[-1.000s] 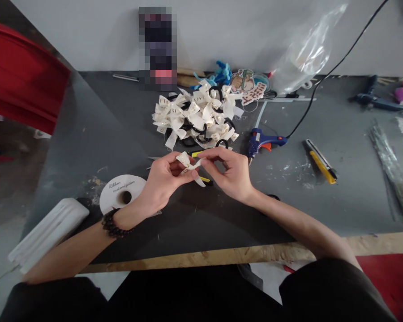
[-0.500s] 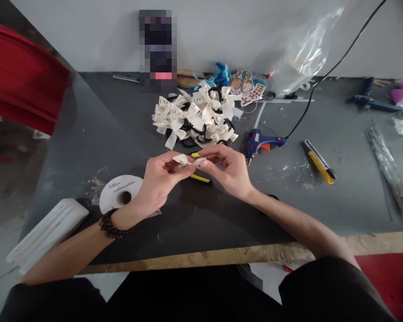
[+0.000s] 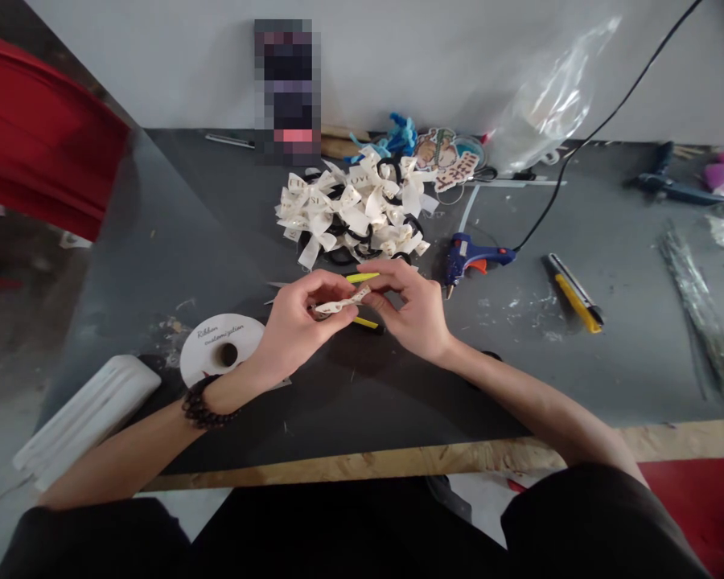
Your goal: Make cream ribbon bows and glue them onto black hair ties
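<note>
Between my hands is a short cream ribbon [image 3: 341, 304] with dark printed letters, pinched in the middle like a bow. My left hand [image 3: 305, 322] is closed on its left part, thumb in front. The fingertips of my right hand [image 3: 413, 310] pinch its right end. Scissors with yellow-and-black handles [image 3: 368, 324] lie on the table just beneath my hands, partly covered by them. Beyond my fingers is a heap of cream ribbon bows [image 3: 353, 205] on black hair ties. A white ribbon spool [image 3: 208, 342] lies flat by my left wrist.
A blue glue gun [image 3: 467, 256] with a black cord lies right of the heap. Farther right is a yellow utility knife [image 3: 573, 293]. A white device [image 3: 93, 414] stands at the left edge, and a pixelated upright object [image 3: 290, 88] leans on the wall. Pliers [image 3: 669, 181] lie far right.
The ribbon has turned in my fingers: its raised left loop now lies flatter and more stretched toward the right. Both hands stay close together, with small finger shifts.
</note>
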### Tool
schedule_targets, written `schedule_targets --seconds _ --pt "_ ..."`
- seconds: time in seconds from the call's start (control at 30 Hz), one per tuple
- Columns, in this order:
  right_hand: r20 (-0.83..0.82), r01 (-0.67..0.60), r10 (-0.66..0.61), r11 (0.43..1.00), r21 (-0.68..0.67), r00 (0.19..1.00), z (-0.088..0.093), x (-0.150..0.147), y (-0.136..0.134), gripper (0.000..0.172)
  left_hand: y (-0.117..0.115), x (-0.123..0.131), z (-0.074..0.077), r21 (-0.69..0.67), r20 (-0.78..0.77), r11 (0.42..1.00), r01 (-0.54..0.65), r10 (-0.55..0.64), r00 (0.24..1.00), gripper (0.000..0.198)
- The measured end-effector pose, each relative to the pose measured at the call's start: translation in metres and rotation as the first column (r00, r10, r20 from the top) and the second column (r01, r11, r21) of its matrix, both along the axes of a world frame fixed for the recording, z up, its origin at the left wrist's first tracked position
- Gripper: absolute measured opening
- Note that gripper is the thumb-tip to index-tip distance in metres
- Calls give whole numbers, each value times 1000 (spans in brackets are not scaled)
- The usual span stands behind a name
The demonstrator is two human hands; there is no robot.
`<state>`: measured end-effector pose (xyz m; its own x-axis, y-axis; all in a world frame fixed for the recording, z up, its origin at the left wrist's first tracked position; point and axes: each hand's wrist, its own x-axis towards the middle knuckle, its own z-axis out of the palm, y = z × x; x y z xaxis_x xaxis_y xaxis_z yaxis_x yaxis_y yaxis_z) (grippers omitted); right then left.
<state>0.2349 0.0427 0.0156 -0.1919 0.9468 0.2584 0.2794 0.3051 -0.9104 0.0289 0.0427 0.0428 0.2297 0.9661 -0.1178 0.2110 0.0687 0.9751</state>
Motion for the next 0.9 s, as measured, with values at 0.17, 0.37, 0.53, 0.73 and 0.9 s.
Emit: schedule_targets --seconds 0.17,0.37,0.53,0.73,0.9 --pt "185 11 -62 964 265 981 1 -4 -6 29 -1 -2 6 126 -119 992 -19 34 992 22" --pt "154 14 -60 958 285 986 7 -4 -8 29 -4 -1 4 139 -137 990 -26 46 990 23" --pt "152 80 -128 956 283 980 9 -6 -11 27 -13 4 6 230 -178 973 -30 72 981 15" --pt "117 110 -147 955 276 982 8 -6 -7 20 -14 3 6 262 -200 965 -6 60 978 9" --pt "129 122 -156 964 238 979 8 -5 -5 14 -7 -1 6 169 -155 985 26 1 988 14"
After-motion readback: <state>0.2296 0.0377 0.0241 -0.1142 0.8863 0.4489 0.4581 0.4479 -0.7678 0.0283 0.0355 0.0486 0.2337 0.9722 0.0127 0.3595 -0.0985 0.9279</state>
